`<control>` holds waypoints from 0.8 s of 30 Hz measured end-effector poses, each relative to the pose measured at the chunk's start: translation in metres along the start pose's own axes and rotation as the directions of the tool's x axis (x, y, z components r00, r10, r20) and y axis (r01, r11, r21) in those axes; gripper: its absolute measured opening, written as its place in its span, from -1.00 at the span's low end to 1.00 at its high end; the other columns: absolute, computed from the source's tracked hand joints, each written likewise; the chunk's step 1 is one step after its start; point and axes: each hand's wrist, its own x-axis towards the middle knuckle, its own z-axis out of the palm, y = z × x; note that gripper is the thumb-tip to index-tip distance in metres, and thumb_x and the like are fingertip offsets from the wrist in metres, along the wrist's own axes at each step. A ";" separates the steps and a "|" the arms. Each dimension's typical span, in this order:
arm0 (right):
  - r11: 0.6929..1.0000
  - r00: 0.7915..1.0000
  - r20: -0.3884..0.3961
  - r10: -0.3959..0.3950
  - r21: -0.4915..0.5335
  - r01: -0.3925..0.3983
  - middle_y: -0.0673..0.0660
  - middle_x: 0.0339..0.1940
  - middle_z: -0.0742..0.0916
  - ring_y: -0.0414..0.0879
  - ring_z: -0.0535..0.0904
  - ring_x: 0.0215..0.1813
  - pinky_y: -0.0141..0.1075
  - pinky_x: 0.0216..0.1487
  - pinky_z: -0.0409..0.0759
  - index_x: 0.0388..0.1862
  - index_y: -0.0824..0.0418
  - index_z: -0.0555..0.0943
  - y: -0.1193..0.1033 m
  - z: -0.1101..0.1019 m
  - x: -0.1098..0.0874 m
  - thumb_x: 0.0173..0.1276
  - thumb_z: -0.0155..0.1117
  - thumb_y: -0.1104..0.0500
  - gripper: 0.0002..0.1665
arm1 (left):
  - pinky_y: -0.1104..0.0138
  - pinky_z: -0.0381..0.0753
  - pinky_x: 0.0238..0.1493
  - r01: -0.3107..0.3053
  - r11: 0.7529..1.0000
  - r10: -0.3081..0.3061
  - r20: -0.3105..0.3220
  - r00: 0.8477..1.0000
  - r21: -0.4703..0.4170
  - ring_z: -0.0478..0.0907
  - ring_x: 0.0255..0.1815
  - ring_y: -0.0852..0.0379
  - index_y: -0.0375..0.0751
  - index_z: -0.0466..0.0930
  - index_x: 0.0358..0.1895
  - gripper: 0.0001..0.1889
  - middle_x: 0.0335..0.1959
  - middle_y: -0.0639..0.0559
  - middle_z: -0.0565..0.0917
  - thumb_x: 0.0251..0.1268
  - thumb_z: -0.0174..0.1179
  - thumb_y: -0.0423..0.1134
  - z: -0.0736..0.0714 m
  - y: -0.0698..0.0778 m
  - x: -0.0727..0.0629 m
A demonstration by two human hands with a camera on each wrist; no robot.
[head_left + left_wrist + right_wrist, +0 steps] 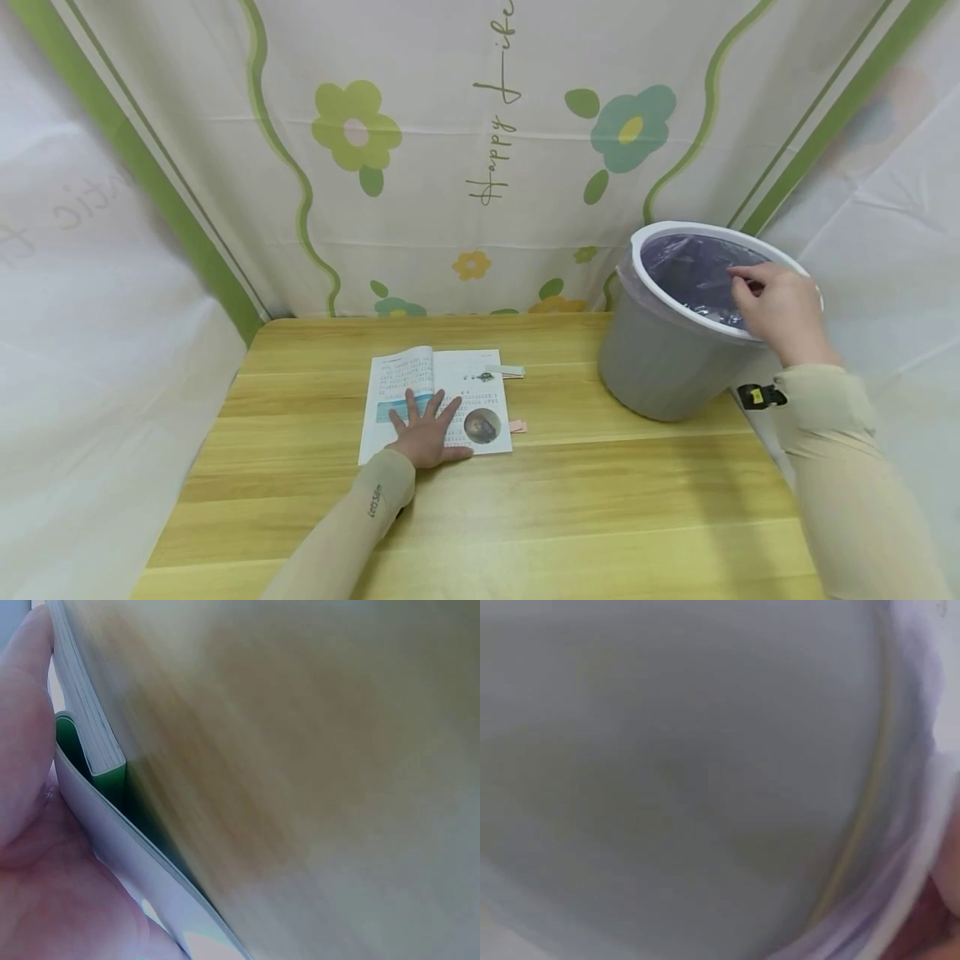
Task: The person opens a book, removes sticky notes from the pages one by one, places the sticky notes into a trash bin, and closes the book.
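An open book (457, 367) with printed text and small pictures lies on the wooden table. My left hand (426, 437) presses across its lower middle, fingers spread over both pages. In the left wrist view, the thumb side of that hand (34, 825) lies along the book's page block (88, 712) and green-lined cover. My right hand (787, 304) is over the mouth of a grey bin (660, 367), fingers curled, with thumb and index tips close together. I cannot tell whether anything is between them. In the right wrist view, the bin's grey side fills most of the picture.
A purplish plastic liner (693, 267) hangs inside the bin under a white rim ring (663, 300). Pale green tabs (506, 370) and a pink tab (518, 426) stick out of the book's right edge. A flowered curtain (427, 183) stands behind the table (525, 533).
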 end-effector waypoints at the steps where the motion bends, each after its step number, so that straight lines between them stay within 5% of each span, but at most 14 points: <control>1: 0.999 0.998 -0.056 -0.028 0.021 0.029 0.39 -0.11 0.73 0.26 0.62 -0.20 0.02 -0.17 0.43 -0.07 0.36 0.73 -0.006 0.001 -0.003 0.38 0.11 0.23 -0.67 | -0.58 -0.35 0.15 0.002 1.000 -0.002 0.006 1.000 0.002 -0.59 0.44 -0.58 0.24 -0.09 0.61 0.09 0.63 -0.09 -0.15 0.04 0.11 0.56 0.000 0.000 0.000; 5: 0.982 0.955 -0.261 -0.138 0.088 0.166 0.32 -0.20 0.76 0.23 0.65 -0.15 -0.27 -0.04 0.46 -0.13 0.35 0.76 -0.037 0.010 -0.017 0.30 0.20 0.30 -0.74 | -0.58 -0.34 0.15 -0.001 1.000 0.001 0.000 1.000 -0.007 -0.57 0.44 -0.59 0.23 -0.07 0.61 0.08 0.63 -0.10 -0.14 0.05 0.14 0.53 -0.002 0.001 -0.002; 10: 0.945 0.910 -0.362 -0.201 0.174 0.278 0.24 -0.23 0.77 0.17 0.66 -0.16 -0.57 0.07 0.37 -0.15 0.31 0.78 -0.073 0.026 -0.038 0.27 0.26 0.34 -0.77 | -0.59 -0.35 0.14 -0.006 1.000 0.006 -0.004 1.000 -0.008 -0.56 0.44 -0.60 0.21 -0.07 0.61 0.08 0.62 -0.11 -0.14 0.05 0.14 0.53 -0.002 0.003 -0.002; 18: 0.870 0.887 -0.355 -0.296 0.282 0.404 0.20 -0.20 0.77 0.06 0.66 -0.22 -0.54 0.05 0.43 -0.12 0.33 0.76 -0.110 0.065 -0.060 0.22 0.28 0.43 -0.73 | -0.59 -0.34 0.14 -0.004 1.000 0.004 -0.010 1.000 -0.002 -0.55 0.44 -0.60 0.21 -0.06 0.61 0.06 0.62 -0.12 -0.13 0.07 0.12 0.52 -0.003 0.001 -0.002; 24: 0.850 0.903 -0.269 -0.336 0.326 0.413 0.20 -0.19 0.76 0.02 0.68 -0.23 -0.33 -0.08 0.60 -0.09 0.36 0.73 -0.121 0.104 -0.069 0.22 0.30 0.46 -0.73 | -0.59 -0.37 0.13 -0.005 1.000 0.005 -0.003 1.000 -0.004 -0.57 0.44 -0.59 0.21 -0.07 0.61 0.07 0.62 -0.11 -0.14 0.06 0.12 0.52 -0.003 0.002 -0.002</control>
